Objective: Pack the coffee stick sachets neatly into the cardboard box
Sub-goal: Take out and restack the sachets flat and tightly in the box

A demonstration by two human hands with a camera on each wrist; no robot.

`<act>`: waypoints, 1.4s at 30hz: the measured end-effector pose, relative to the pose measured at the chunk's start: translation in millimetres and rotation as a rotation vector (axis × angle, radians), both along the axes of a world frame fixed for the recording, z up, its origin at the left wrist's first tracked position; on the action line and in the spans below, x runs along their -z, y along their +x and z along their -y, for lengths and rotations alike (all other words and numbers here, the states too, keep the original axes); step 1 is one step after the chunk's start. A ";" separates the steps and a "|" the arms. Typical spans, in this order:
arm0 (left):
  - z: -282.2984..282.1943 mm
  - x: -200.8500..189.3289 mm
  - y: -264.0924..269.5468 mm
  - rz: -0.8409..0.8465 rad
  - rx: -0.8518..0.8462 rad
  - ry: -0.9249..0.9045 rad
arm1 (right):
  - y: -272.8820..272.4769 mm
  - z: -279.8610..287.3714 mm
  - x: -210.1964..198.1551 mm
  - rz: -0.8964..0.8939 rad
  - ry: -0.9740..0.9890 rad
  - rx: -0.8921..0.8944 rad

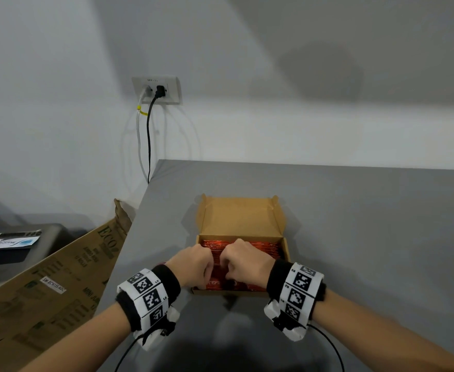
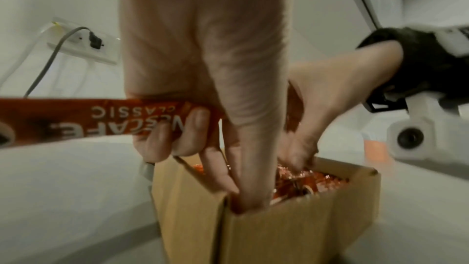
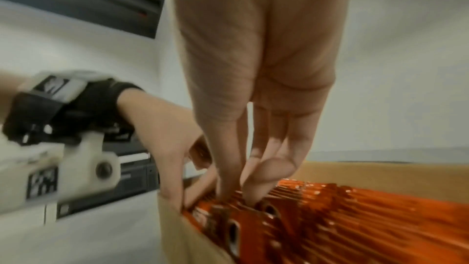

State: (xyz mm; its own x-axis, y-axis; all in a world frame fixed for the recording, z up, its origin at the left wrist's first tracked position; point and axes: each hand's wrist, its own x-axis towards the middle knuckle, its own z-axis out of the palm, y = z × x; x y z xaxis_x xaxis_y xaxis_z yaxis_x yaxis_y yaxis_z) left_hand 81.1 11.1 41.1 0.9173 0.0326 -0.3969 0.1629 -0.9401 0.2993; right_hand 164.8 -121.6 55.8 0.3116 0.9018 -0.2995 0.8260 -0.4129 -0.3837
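Both of my hands work inside the open cardboard box (image 1: pixel 240 218) on the grey table (image 1: pixel 354 210), where a row of orange coffee stick sachets (image 1: pixel 263 248) stands packed on edge, filling most of the tray from wall to wall. My left hand (image 1: pixel 195 265) has its smaller fingers curled round one loose sachet (image 2: pixel 76 119), which juts sideways out of the box over the left wall, while its thumb and forefinger reach straight down into the near left corner. My right hand (image 1: pixel 243 260) holds nothing that I can see; its fingers (image 3: pixel 269 170) point down, tips together, poking between the tops of the packed sticks as if to part them. The lid flap stands up at the far side, clear of the work. I judge these sachets to be very light, thin and limp, with a glossy foil skin that slides easily and crinkles under pressure, so the loose one is best pinched near its middle or at a sealed flat end and fed in edge-first. The row looks tight; forcing a stick down could buckle it or tip its neighbours, so a gap wants opening first. A large flattened carton (image 1: pixel 59 285) leans beside the table on the left, below a wall socket (image 1: pixel 157 89).
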 end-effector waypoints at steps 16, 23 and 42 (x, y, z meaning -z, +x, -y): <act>-3.7 9.6 1.2 0.017 -0.061 -0.039 | -1.7 -1.4 7.8 -0.032 -0.086 -0.023; -1.4 9.7 1.7 0.090 -0.098 -0.054 | -9.9 1.8 13.1 0.068 -0.049 -0.007; -2.9 -29.6 19.3 0.849 -0.522 -0.781 | 29.4 4.7 -5.4 -0.234 0.571 0.207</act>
